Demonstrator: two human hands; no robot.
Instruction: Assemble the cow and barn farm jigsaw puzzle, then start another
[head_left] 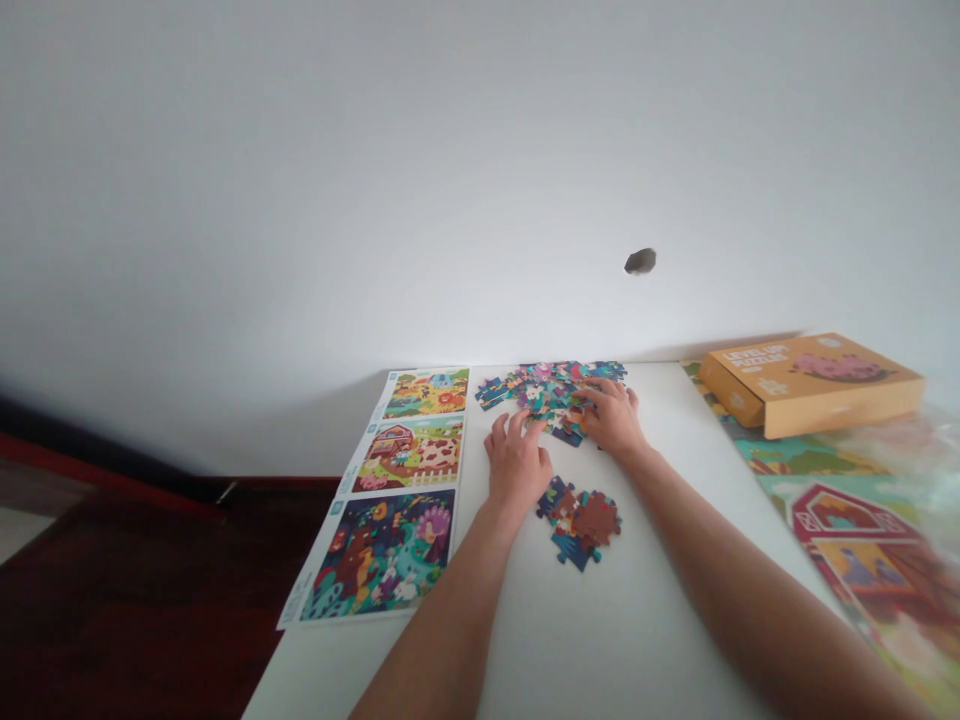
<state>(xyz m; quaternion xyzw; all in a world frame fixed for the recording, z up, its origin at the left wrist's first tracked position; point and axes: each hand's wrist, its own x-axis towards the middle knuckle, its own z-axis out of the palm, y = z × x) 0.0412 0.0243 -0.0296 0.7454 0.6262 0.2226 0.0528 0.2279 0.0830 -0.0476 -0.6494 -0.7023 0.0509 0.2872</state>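
Note:
A pile of loose, colourful puzzle pieces lies at the back of the white table, against the wall. My left hand rests at the pile's front left edge, fingers apart, with nothing visible in it. My right hand is on the pile's right side, its fingers spread over the pieces and partly covering them. Nearer to me, between my forearms, lies a small joined section of puzzle with a brown animal on a dark blue ground. Left of my left hand is a sheet printed with three pictures.
An orange puzzle box sits at the back right on large printed farm pictures. Clear plastic lies beside it. The white table meets the wall, which has a hole. Dark floor shows at left.

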